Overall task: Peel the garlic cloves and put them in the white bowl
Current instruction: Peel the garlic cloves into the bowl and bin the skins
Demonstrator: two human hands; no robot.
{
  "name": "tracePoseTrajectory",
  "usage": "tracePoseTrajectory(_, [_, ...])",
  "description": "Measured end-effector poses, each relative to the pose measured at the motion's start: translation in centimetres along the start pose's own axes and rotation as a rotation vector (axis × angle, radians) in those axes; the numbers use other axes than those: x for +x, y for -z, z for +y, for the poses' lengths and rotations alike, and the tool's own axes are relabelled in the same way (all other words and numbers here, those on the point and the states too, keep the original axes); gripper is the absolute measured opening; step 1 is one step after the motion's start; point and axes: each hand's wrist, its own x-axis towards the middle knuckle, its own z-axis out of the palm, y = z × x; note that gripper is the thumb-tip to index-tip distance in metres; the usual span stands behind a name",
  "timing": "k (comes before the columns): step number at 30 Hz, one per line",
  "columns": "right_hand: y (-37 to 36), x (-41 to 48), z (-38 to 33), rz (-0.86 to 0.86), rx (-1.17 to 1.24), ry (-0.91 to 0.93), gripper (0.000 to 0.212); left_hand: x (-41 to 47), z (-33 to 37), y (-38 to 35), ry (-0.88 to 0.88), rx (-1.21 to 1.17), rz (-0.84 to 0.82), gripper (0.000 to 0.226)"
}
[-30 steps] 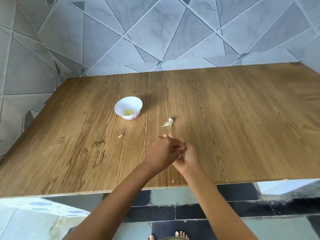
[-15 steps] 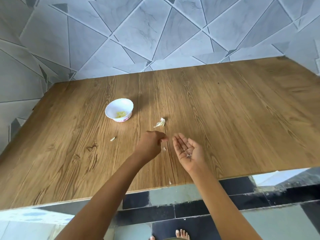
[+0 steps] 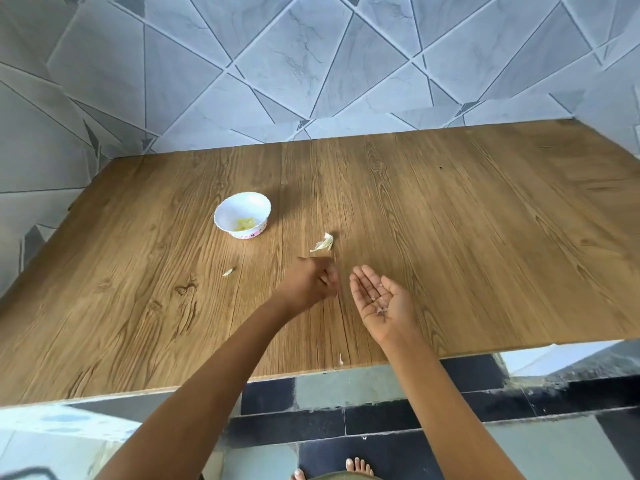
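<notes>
I see the right hand (image 3: 381, 299) palm-up over the wooden table (image 3: 485, 237), flecks of skin on it. The left hand (image 3: 311, 284) is curled beside it, blurred; I can't tell whether it holds anything. The white bowl (image 3: 227, 211) holds peeled garlic (image 3: 246, 223); a peel scrap (image 3: 324, 242) lies between the bowl and the hands.

The left hand (image 3: 311, 282) is motion-blurred, its curled fingers (image 3: 327, 278) hiding whatever they may pinch. The specks (image 3: 376, 299) on the palm of the right hand (image 3: 391, 306) are too small to name, perhaps skin scraps. Beyond the left hand, the yellowish contents (image 3: 246, 223) of the white bowl (image 3: 242, 207) blur together.
</notes>
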Motion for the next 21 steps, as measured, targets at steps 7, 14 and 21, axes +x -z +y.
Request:
tracePoseTrajectory(7, [-0.9, -1.0, 0.8, 0.021, -0.019, -0.030, 0.032, -1.3, 3.8, 0.0, -0.150, -0.284, 0.014, 0.012])
tracePoseTrajectory(14, [-1.0, -1.8, 0.8, -0.012, 0.024, -0.038, 0.036, -1.3, 4.2, -1.3, -0.113, -0.134, 0.112, 0.018])
tracePoseTrajectory(21, [1.0, -1.6, -0.6, -0.048, 0.081, 0.004, 0.034, -4.3, 3.6, 0.8, -0.111, 0.050, -0.298, 0.015])
